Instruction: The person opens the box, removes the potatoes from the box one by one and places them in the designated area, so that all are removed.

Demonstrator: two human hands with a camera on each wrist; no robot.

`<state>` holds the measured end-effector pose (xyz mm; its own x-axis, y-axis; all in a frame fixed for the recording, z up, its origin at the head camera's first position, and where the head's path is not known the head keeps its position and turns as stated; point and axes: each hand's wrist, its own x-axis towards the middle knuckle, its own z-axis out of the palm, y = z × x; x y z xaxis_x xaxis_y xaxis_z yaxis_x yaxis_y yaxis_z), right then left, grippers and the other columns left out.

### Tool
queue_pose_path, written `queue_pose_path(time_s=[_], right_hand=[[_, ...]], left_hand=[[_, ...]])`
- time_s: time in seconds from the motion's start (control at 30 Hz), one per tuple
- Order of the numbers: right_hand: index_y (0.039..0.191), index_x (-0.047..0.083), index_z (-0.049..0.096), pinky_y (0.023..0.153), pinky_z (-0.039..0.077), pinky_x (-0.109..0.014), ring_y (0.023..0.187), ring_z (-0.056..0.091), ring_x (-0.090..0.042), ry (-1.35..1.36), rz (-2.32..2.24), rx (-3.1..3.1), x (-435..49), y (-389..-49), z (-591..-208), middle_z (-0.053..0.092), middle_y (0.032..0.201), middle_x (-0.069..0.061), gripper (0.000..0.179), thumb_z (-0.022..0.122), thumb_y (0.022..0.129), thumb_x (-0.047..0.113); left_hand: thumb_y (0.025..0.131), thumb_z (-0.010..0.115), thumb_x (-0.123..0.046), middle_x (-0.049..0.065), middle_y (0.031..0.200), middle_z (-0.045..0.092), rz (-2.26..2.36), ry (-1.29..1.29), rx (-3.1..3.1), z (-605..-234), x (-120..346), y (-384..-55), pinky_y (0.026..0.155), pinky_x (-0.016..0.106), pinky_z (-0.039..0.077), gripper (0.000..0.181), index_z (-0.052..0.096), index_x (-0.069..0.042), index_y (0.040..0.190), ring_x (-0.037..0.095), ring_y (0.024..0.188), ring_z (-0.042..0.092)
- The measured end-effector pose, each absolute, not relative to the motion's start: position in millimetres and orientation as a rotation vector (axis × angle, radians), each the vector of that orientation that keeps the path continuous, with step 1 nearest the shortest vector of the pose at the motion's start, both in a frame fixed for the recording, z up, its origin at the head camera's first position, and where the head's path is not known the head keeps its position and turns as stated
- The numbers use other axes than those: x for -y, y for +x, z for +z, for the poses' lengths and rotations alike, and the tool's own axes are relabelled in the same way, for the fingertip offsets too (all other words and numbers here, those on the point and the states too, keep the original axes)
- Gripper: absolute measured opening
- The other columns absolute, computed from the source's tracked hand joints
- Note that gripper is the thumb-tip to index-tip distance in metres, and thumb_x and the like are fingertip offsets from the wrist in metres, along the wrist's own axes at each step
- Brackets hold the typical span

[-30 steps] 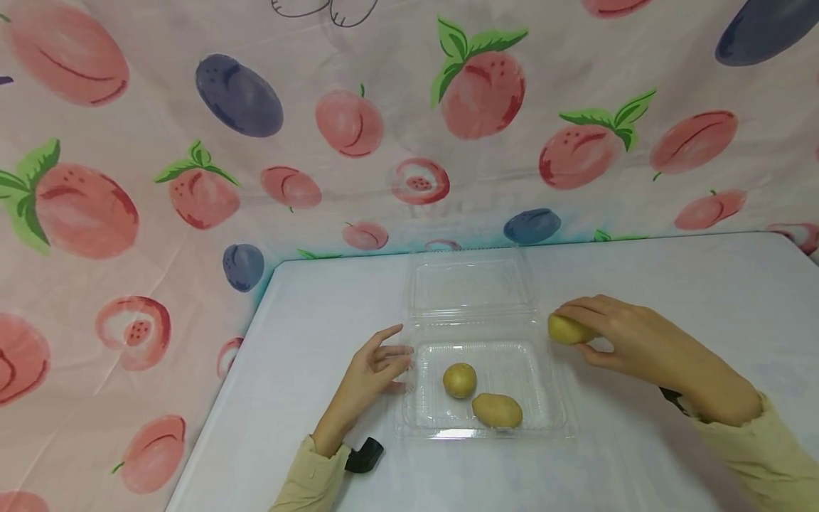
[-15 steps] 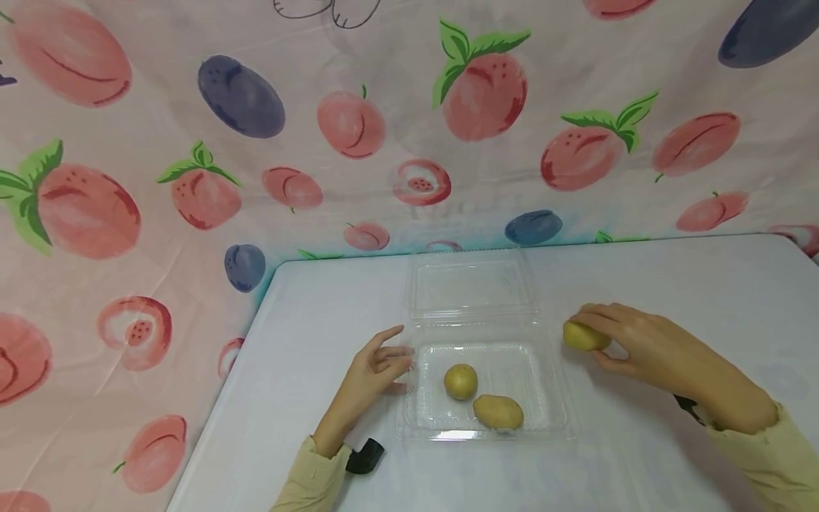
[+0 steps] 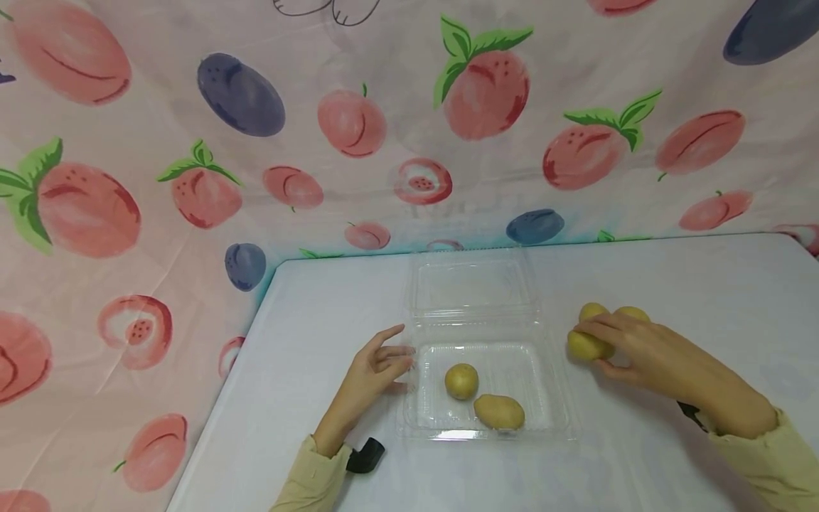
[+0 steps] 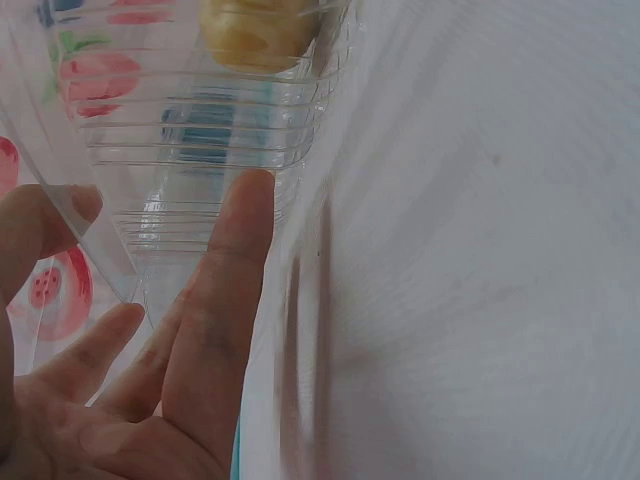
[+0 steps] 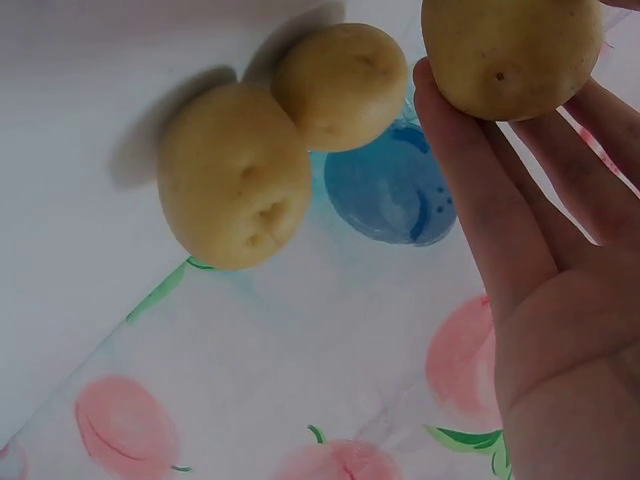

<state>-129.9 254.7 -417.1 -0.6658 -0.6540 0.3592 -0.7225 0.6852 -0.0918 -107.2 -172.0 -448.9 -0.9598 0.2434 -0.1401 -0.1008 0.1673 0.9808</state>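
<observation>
My right hand [image 3: 659, 355] holds a yellow potato [image 3: 589, 345] between thumb and fingers, to the right of the clear plastic clamshell box [image 3: 557, 384]. Just behind that hand are two more potatoes, one farther left [image 3: 593, 311] and one partly covered [image 3: 633, 313]. The right wrist view shows that pair side by side on the table, apart from the held potato [image 5: 512, 60]. Inside the box's base lie a round potato [image 3: 461, 382] and a longer potato [image 3: 499, 412]. My left hand [image 3: 367, 380], fingers extended, rests against the box's left side.
The box's lid [image 3: 473, 284] lies folded back toward the rear of the white table [image 3: 333, 306]. A fruit-printed cloth [image 3: 358, 64] hangs behind and to the left of the table. Each wrist wears a black device [image 3: 365, 456].
My right hand has moved right and slightly nearer, away from the box, still holding the potato. Two more potatoes have come into view behind it. My left hand has stayed in place.
</observation>
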Motion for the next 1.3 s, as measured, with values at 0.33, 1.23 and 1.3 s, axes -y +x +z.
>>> queue_pose_path(time_s=[0.33, 1.23, 1.3], right_hand=[[0.109, 0.007, 0.068, 0.065, 0.059, -0.038, 0.090, 0.064, -0.019, 1.121, 0.323, 2.573, -256, -131, -426, 0.067, 0.106, -0.006, 0.053, 0.089, 0.060, 0.009], [0.112, 0.007, 0.067, 0.057, 0.058, -0.036, 0.090, 0.062, -0.022, 1.049, 0.312, 2.624, -261, -128, -433, 0.064, 0.106, -0.007, 0.058, 0.092, 0.060, 0.012], [0.112, 0.009, 0.067, 0.055, 0.056, -0.035, 0.090, 0.062, -0.022, 1.050, 0.314, 2.625, -261, -128, -432, 0.063, 0.107, -0.006, 0.058, 0.092, 0.060, 0.012]], left_hand=[[0.096, 0.068, -0.017, 0.021, 0.130, 0.061, 1.869, 0.135, -2.184, -447, 172, -106, 0.077, 0.038, 0.063, 0.063, 0.038, -0.014, 0.152, 0.032, 0.111, 0.065], [0.096, 0.067, -0.016, 0.022, 0.130, 0.060, 1.886, 0.160, -2.168, -449, 173, -106, 0.077, 0.039, 0.063, 0.063, 0.037, -0.013, 0.152, 0.029, 0.106, 0.066], [0.096, 0.067, -0.017, 0.023, 0.130, 0.060, 1.887, 0.165, -2.166, -449, 173, -107, 0.077, 0.039, 0.063, 0.063, 0.037, -0.013, 0.152, 0.029, 0.106, 0.066]])
